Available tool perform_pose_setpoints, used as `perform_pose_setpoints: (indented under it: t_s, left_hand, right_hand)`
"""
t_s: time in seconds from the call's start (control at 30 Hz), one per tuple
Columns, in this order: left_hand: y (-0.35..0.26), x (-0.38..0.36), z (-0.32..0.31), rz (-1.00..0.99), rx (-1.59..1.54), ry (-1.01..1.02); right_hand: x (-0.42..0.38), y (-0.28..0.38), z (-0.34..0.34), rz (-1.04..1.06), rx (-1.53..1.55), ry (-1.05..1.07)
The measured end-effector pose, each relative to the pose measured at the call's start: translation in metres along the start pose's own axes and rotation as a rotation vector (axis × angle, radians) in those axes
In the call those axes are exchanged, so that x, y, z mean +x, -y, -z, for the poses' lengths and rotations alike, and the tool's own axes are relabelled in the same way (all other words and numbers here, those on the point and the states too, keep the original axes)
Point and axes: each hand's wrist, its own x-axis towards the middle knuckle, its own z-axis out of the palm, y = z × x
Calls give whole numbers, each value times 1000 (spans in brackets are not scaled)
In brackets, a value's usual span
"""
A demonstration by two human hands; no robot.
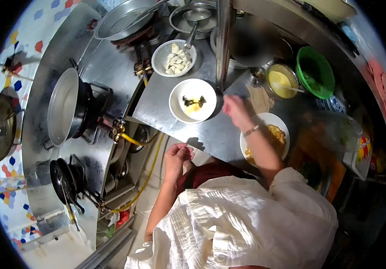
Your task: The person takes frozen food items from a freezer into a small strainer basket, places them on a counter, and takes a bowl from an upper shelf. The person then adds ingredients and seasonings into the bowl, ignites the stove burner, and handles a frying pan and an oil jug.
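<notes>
A white bowl [173,106] stands on the steel worktop, with dark green shreds and something yellow inside. Just right of its rim is my right hand [235,110], fingers curled closed; whether anything is pinched in them is hidden. Under my right forearm lies a white plate [261,119] with browned, egg-like yellow food [277,134]. My left hand [178,157] hangs in front of the worktop's near edge, fingers bent together, nothing visible in them. Behind the bowl, a white colander [157,62] holds pale chunks [178,61].
A ladle [192,36] rests between the colander and a metal basin. Right of a steel post [222,49] are a bowl of yellow liquid [281,80], a green basket [315,74] and a cloth [259,99]. Gas burners with a large pot [63,107] and a yellow hose [150,179] lie left.
</notes>
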Motion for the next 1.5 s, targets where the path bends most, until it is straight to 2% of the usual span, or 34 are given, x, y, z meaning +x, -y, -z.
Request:
perform_pose_setpoints:
  t_s: [0.07,0.1,0.23,0.47,0.57,0.7,0.8,0.87,0.93,0.97,1.03,1.07,1.13,1.23,1.3,1.4,1.43,1.5]
  left_hand:
    - [0,-1,-2,22,16,0]
    - [0,-1,-4,26,40,0]
    - [3,-7,-12,15,-2,19]
    - [8,-20,12,13,-37,-74]
    - [-13,-8,22,-78,61,-107]
    - [-50,55,26,-221,215,-72]
    - [-67,129,15,-248,246,-81]
    - [-71,183,6,-234,289,-85]
    - [-73,230,-8,-143,203,-165]
    - [-83,242,-14,-141,198,-143]
    - [-95,260,-31,18,-220,21]
    - [-99,266,-42,42,-281,-55]
    - [-89,296,-47,48,-370,-10]
    - [-101,292,-46,-36,-380,-100]
    - [-119,266,-46,-104,-308,-235]
    - [-120,254,-1,-227,-396,-190]
    - [-127,238,12,-334,-447,-122]
    - [-148,199,35,-283,-332,-293]
  right_hand:
    - [-31,7,-46,-221,47,-83]
    - [-32,6,-51,-236,83,53]
    - [-10,-13,-60,-272,229,141]
    - [-2,-7,-74,-250,157,185]
    - [-13,-6,-69,-228,173,200]
    - [-36,-17,-66,-158,214,176]
    - [-68,-14,-62,-157,141,116]
    - [-83,-19,-57,-185,199,42]
    - [-100,-21,-54,-187,244,27]
    - [-107,-22,-52,-161,252,41]
    - [-119,-21,-55,-161,279,-9]
    - [-120,-27,-53,-156,323,-37]
    - [-120,-31,-54,-155,341,-52]
    - [-111,-32,-61,-138,301,-24]
    - [-97,-30,-68,-137,288,-4]
    - [-61,-29,-82,-94,220,77]
    - [-46,-27,-90,-59,273,105]
    - [-14,-3,-113,-162,188,32]
